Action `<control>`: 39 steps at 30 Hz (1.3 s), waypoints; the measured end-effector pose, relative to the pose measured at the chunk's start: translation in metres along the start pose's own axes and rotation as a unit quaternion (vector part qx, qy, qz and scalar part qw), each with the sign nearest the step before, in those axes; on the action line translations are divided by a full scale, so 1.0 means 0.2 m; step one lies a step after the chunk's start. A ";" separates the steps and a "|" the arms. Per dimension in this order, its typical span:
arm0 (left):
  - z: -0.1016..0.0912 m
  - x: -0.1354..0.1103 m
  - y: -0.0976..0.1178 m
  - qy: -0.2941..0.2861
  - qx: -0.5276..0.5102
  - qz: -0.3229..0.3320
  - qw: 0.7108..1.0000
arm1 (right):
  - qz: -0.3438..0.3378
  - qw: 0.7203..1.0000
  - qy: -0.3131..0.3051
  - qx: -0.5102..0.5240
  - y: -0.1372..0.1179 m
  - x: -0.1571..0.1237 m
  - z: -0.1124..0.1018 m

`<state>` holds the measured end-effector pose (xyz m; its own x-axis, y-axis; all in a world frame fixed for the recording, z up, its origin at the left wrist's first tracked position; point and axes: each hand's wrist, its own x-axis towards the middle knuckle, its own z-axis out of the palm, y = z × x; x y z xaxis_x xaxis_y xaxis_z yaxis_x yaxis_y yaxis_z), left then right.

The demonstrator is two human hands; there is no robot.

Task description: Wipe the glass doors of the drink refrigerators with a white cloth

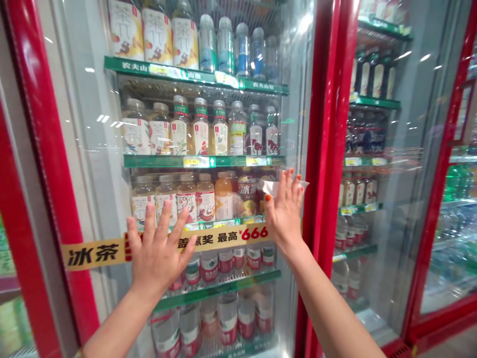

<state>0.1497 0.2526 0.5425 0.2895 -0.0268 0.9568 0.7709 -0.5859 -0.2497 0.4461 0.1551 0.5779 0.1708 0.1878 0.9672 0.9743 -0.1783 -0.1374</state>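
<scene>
Left hand, open with fingers spread, flat against the glass door of a red-framed drinks cooler; right hand, open, palm pressing a clear plastic film to the glass, just above a yellow banner strip; bottled drinks shelved behind.

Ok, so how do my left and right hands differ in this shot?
Your left hand sits lower than your right hand. The left hand's fingers are spread wide, while the right hand's fingers are closer together. The right hand has a clear plastic film at its fingers; the left hand has none. Both are open, backs toward you, against the glass door of the drinks cooler.
</scene>
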 end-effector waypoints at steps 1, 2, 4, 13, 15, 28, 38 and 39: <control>0.00 0.00 0.00 0.000 -0.003 -0.002 1.000 | -0.033 0.999 -0.011 0.001 -0.04 0.02 0.00; 0.00 0.00 0.00 -0.001 -0.007 -0.005 1.000 | -0.088 0.996 -0.032 0.003 -0.08 0.00 0.00; -0.01 0.01 0.00 -0.002 -0.014 -0.008 1.000 | -0.218 0.972 -0.088 0.009 -0.13 -0.07 0.01; 0.00 0.00 0.00 0.017 -0.006 0.009 1.000 | -0.044 0.999 -0.003 -0.024 0.06 0.10 -0.04; 0.00 0.00 0.00 0.023 -0.013 0.006 1.000 | -0.155 0.987 -0.025 -0.017 -0.01 0.07 -0.03; -0.06 0.01 -0.01 0.002 -0.050 0.010 0.999 | -0.288 0.957 -0.044 -0.014 -0.28 0.25 -0.02; -0.10 -0.05 -0.27 0.012 0.005 -0.003 1.000 | -0.174 0.985 0.009 0.014 -0.30 0.35 0.00; -0.09 -0.05 -0.27 0.018 0.008 -0.002 1.000 | -0.217 0.976 0.008 0.022 -0.37 0.34 0.01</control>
<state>0.0946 0.2698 0.5485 0.2670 -0.0536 0.9622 0.7811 -0.5728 -0.2486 0.3867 0.1834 0.6534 -0.2612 0.2204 0.9398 0.9598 -0.0446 0.2772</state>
